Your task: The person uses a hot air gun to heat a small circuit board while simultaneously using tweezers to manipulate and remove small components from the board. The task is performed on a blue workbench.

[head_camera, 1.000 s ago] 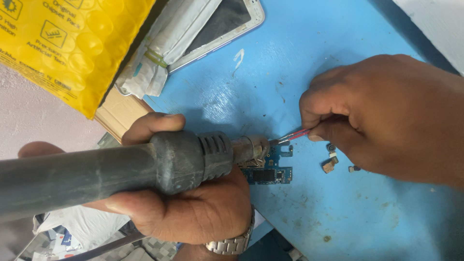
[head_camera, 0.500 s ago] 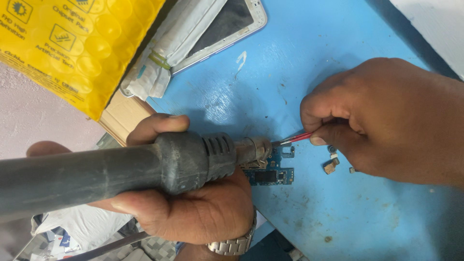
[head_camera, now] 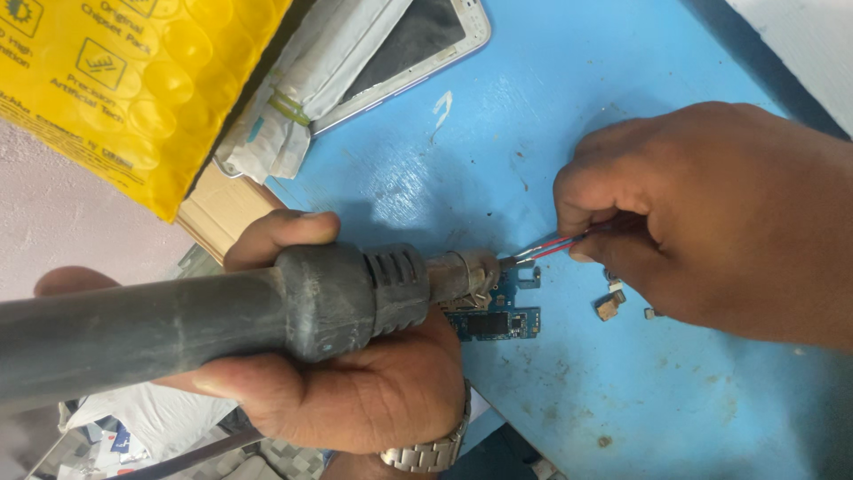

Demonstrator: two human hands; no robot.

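While gripped by left hand [head_camera: 355, 391], heat gun [head_camera: 267, 311]

Dark grey hot-air gun [head_camera: 267, 324] with dull metal nozzle, small blue circuit board [head_camera: 502, 311] with black chips, red-tipped tweezers [head_camera: 542, 252], scuffed bright blue counter [head_camera: 693, 400], yellow bubble mailer [head_camera: 133, 80] with black print, white-rimmed dark-screened phone [head_camera: 418, 40], silver watch band [head_camera: 431, 449]
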